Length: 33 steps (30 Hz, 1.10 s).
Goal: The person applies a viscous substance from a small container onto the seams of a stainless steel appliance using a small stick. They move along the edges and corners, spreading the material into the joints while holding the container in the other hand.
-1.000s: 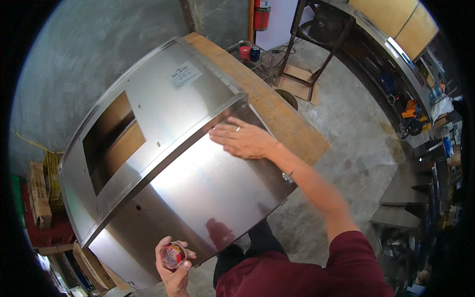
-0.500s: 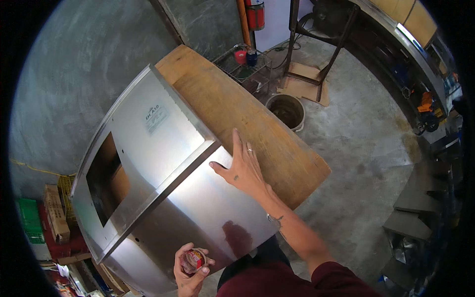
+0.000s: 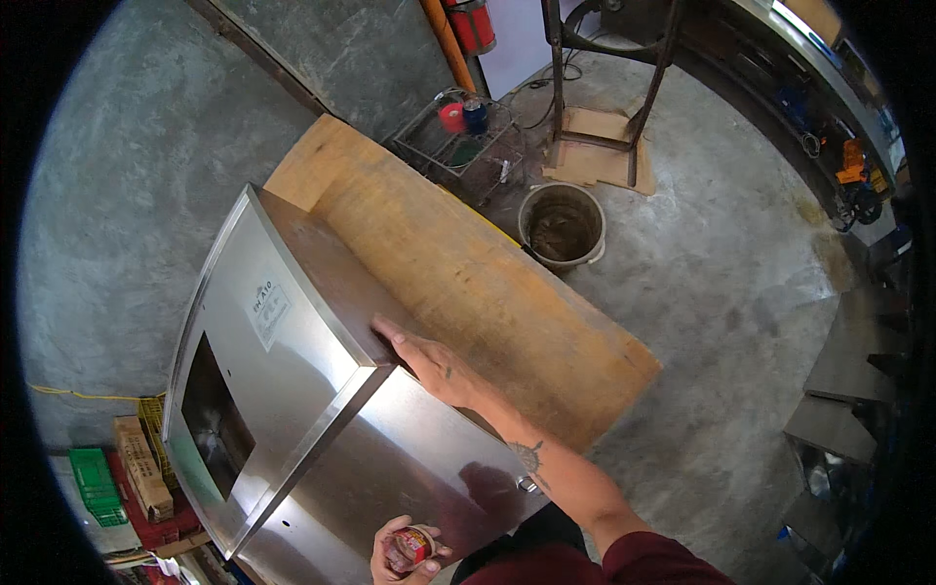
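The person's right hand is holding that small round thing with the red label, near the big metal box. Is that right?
Not quite: the head view shows the left hand holding the small round thing with the red label, near the big metal box.

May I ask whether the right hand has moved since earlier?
Yes: against the metal box, the right hand has shifted rightward, from near face to right side.

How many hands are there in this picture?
2. The left hand is near the bottom edge, holding a small round container. The right hand is by a corner of the shiny metal box, with some fingers hidden. No other hands show.
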{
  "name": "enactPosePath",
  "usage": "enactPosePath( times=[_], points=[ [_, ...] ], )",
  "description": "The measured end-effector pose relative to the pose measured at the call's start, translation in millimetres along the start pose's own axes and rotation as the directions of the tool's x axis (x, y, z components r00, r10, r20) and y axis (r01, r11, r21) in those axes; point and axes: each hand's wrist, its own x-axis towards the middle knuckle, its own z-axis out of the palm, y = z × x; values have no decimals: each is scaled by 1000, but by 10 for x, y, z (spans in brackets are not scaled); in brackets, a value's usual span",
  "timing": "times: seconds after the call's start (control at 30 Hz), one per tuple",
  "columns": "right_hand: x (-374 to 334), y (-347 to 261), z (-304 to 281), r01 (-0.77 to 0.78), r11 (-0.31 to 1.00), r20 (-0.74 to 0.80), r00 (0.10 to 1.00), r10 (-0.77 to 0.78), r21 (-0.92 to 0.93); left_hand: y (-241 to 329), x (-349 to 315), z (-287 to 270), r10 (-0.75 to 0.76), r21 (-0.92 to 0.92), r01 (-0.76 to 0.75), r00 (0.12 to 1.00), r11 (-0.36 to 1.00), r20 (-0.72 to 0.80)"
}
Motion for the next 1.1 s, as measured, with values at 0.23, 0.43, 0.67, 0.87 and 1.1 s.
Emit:
enactPosePath(
  times=[0.23,0.43,0.67,0.87,1.1],
  points=[
    [66,240,-58,-14,986,136,990,37,-166,35,-39,65,-31,-15,30,999,999,-22],
    [-86,32,13,63,997,143,988,-57,-40,22,23,21,-17,-12,17,1000,1000,23],
    [-241,-100,-187,-20,912,-32,999,7,-410,-144,-277,-143,3,-85,2,998,996,58],
    [-696,-545,364,-85,977,-480,877,-18,-193,-176,-625,-498,-11,-235,-20,991,972,-130],
    [-1388,-2159,2854,480,443,588,796,143,-757,-537,-1633,-1371,137,-388,-258,940,885,-313]
  ],
)
